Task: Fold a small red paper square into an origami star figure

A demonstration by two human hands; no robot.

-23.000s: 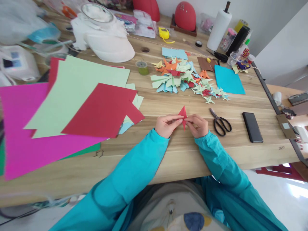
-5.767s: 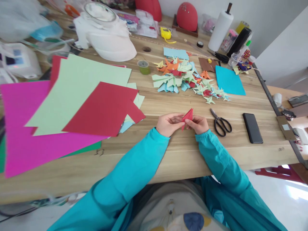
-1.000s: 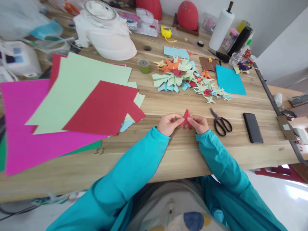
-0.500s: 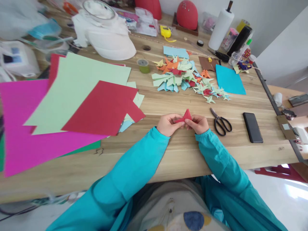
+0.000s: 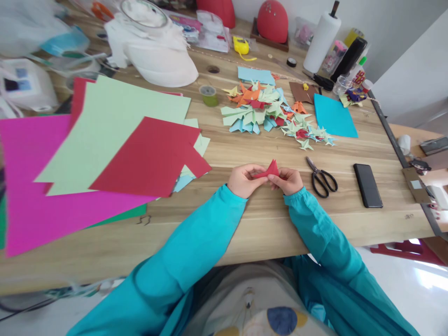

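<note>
Between my two hands is a small piece of folded red paper [image 5: 269, 171], with a pointed part sticking up in the middle. My left hand [image 5: 246, 180] pinches its left side, and my right hand [image 5: 287, 180] pinches its right side. Both thumbs press on the near face of the paper, and some fingertips are hidden behind it. Black-handled scissors [image 5: 322, 178] lie just right of my right hand. Beyond the hands is a pile of folded paper pieces [image 5: 259, 106] in green, orange, blue and red.
Large sheets of red [image 5: 150, 158], pale green [image 5: 105, 126] and magenta paper [image 5: 31, 186] overlap at the left. A phone [image 5: 368, 185] lies at the right, with a blue paper square [image 5: 335, 115] behind. A white cap [image 5: 161, 60] and a green spool [image 5: 208, 95] stand farther back.
Almost nothing differs. Both hands keep their pinch on the red paper, whose raised point sits a touch lower and looks slightly more spread.
</note>
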